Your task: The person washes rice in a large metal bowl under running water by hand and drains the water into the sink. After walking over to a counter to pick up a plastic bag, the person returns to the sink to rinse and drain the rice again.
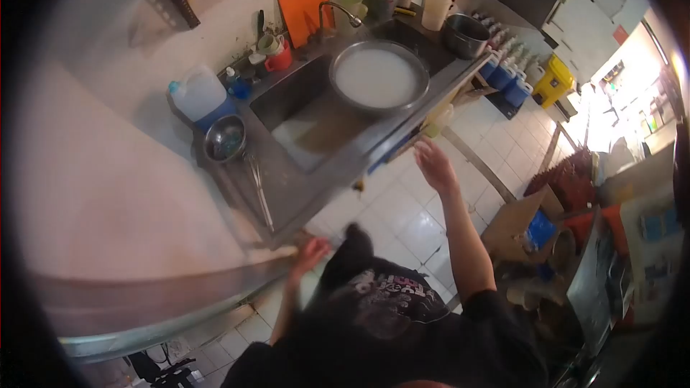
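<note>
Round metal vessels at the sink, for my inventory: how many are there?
3: a wide pan of whitish liquid over the sink, a small bowl beside the whisk, and a pot at the sink's right end. Others may be hidden.

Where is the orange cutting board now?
In the head view, the orange board leans on the wall behind the sink, left of the faucet, by the red cup.

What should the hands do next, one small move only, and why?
Probably bring the right hand to the near rim of the big pot and steady it. The pot sits over the sink with cloudy liquid in it, and the hand looks empty and is nearer to it than the left hand.
</note>
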Motion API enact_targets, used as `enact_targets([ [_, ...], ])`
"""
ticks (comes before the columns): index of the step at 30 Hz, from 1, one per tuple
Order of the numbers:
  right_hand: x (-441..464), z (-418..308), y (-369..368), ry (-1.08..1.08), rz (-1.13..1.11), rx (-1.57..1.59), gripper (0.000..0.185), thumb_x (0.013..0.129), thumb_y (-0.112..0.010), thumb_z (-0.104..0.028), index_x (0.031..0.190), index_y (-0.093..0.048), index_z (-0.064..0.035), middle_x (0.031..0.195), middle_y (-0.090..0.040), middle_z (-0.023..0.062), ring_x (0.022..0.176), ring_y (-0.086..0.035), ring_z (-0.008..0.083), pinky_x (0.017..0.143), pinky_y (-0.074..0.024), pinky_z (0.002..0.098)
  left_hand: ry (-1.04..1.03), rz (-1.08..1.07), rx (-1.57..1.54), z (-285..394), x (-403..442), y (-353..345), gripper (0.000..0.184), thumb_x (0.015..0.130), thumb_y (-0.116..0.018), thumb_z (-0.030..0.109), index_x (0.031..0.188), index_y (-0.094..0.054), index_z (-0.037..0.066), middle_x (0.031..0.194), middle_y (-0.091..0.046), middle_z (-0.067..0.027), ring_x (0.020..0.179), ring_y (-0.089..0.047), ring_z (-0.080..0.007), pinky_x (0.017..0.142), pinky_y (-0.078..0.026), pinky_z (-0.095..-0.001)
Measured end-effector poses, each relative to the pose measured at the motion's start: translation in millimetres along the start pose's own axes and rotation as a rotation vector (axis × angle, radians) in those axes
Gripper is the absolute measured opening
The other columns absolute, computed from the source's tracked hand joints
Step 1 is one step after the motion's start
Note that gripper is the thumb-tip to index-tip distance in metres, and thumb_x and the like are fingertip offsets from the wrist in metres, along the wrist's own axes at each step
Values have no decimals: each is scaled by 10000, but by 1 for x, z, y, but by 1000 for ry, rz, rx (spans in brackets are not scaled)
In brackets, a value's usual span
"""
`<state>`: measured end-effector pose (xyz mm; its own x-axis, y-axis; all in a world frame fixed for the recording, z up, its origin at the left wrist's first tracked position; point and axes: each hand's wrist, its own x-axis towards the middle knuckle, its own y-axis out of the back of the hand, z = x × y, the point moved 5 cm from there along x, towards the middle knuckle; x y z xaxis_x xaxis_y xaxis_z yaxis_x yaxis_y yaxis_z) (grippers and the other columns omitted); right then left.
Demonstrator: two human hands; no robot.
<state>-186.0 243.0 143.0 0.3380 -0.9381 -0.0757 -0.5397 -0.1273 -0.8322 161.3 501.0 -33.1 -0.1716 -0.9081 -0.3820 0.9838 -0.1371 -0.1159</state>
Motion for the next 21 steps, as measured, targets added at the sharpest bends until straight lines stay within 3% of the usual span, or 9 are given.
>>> enact_targets([
  [2, 103, -10, -18, -52, -72, 225, 416, 905, -541, -211, 1251, -451, 3, 1106, -564, 141, 991, -561, 244, 895, -480, 307, 96, 92, -131, -21, 2, 11, 320, 943, -494, 150, 1240, -464, 35, 1093, -580, -83, 979, -577, -166, 833, -481, -294],
  [4, 184, -4, -29, -109, -101, 339, 415, 903, -545, -202, 1245, -445, 12, 1119, -552, 151, 997, -559, 249, 900, -483, 316, 145, 126, -139, 18, 15, 8, 330, 951, -477, 155, 1256, -453, 31, 1101, -577, -91, 990, -573, -177, 837, -480, -304],
  [7, 281, 28, -36, -161, -76, 461, 404, 907, -539, -202, 1229, -439, 21, 1095, -535, 164, 992, -559, 265, 901, -488, 320, 263, 63, -470, 79, 60, 3, 340, 969, -431, 165, 1283, -430, 33, 1111, -576, -98, 998, -572, -192, 857, -466, -318],
  [9, 303, 29, -20, -186, 47, 616, 391, 906, -538, -195, 1211, -443, 31, 1056, -526, 170, 987, -559, 283, 900, -494, 322, 152, -37, -195, 125, 101, -22, 363, 975, -419, 198, 1304, -409, 44, 1135, -568, -95, 1014, -565, -187, 876, -447, -312],
  [11, 333, 43, 4, -215, 101, 569, 385, 908, -530, -199, 1205, -441, 30, 1018, -533, 154, 954, -575, 252, 882, -506, 310, 139, 19, -247, 173, 148, -26, 382, 962, -451, 214, 1311, -402, 68, 1145, -561, -86, 1022, -555, -169, 875, -447, -314],
  [13, 353, 53, 26, -370, 37, 576, 302, 905, -524, -206, 1119, -555, 4, 934, -625, 153, 951, -598, 228, 828, -521, 316, 138, 60, -263, 225, 182, -25, 405, 949, -482, 230, 1319, -395, 91, 1154, -554, -76, 1031, -546, -150, 875, -446, -317],
  [15, 369, 44, 37, -372, 54, 575, 301, 905, -522, -217, 1119, -562, -10, 919, -632, 139, 929, -603, 217, 800, -522, 300, 36, 70, -178, 273, 217, -29, 401, 947, -483, 191, 1320, -386, 83, 1134, -556, -77, 1008, -550, -146, 886, -442, -307],
  [21, 391, 23, 51, -430, 121, 596, 288, 901, -522, -231, 1069, -588, -7, 912, -641, 105, 857, -610, 194, 736, -514, 266, -92, 194, -38, 349, 281, -47, 362, 960, -449, 148, 1302, -408, 36, 1134, -561, -93, 1029, -549, -160, 889, -443, -305],
])
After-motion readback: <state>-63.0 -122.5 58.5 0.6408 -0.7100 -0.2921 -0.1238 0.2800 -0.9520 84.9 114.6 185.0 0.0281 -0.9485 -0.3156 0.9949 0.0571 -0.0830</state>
